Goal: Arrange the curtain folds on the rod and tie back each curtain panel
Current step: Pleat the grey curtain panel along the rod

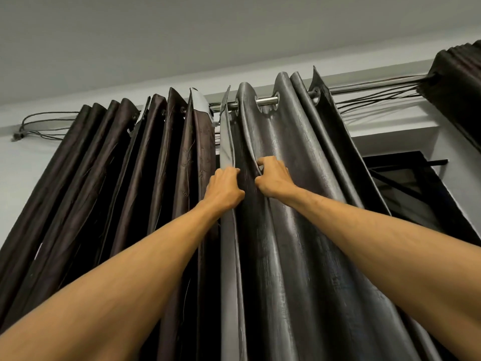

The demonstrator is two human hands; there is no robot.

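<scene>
Grey curtain (312, 152): hangs by metal eyelets from the rod (265, 101), middle to right; its lower part runs out of the frame.
Left hand (225, 190): curled round the curtain's leading edge fold, fingertips hidden behind the cloth.
Right hand (274, 178): just beside it, a narrow dark hollow between them, pinching the next fold; fingers partly tucked into the crease.
Brown curtain (156, 165): bunched in tight pleats on the left, touching the grey one's edge; its eyelets are mostly hidden.
Dark bundle (458, 79): a third gathered cloth at the far right, cut off by the frame.
Cords (377, 92): several thin strands run along the rod to that bundle.
Window (416, 188): dark, half covered.
</scene>
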